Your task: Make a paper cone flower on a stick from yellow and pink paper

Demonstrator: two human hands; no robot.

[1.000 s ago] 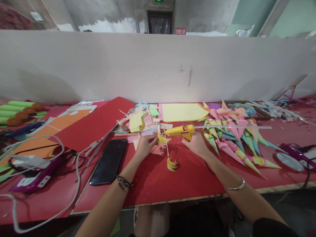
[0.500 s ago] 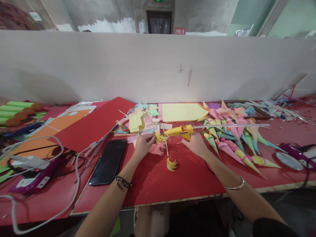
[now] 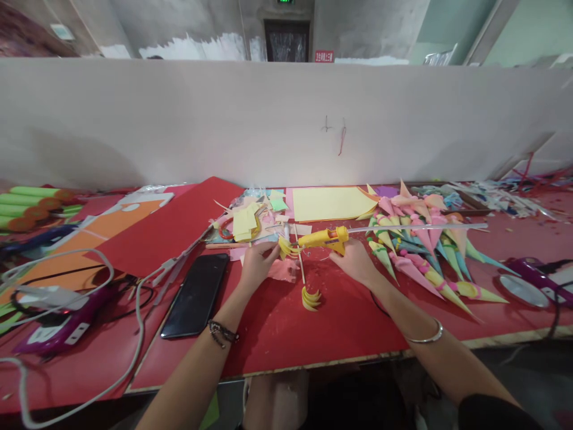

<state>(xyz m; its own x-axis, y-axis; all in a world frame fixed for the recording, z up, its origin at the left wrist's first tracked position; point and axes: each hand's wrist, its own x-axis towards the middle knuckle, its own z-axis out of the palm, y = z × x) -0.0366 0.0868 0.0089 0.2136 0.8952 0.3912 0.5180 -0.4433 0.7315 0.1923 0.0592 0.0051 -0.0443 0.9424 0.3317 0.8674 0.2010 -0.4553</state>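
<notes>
My left hand (image 3: 258,264) pinches a small yellow curled-paper piece (image 3: 287,247) at the table's middle. My right hand (image 3: 356,260) is wrapped round the handle of a yellow glue gun (image 3: 323,238), whose tip points left at the yellow piece. A long clear glue stick (image 3: 416,227) sticks out of the gun's rear. Between my hands lies a thin pale stick (image 3: 301,266). Below it, a second yellow curled piece (image 3: 310,298) rests on the red table (image 3: 286,340). Pink paper scraps (image 3: 285,270) lie just beneath my left fingers.
A black phone (image 3: 196,295) lies left of my left hand. Many paper cones (image 3: 421,263) are heaped at the right. Red card (image 3: 170,224), a yellow sheet (image 3: 329,204) and a purple power strip (image 3: 67,328) with white cable surround the work spot. A pale partition stands behind.
The view has shifted very slightly. My left hand and the yellow piece have moved a little to the left, and my right hand stays on the glue gun.
</notes>
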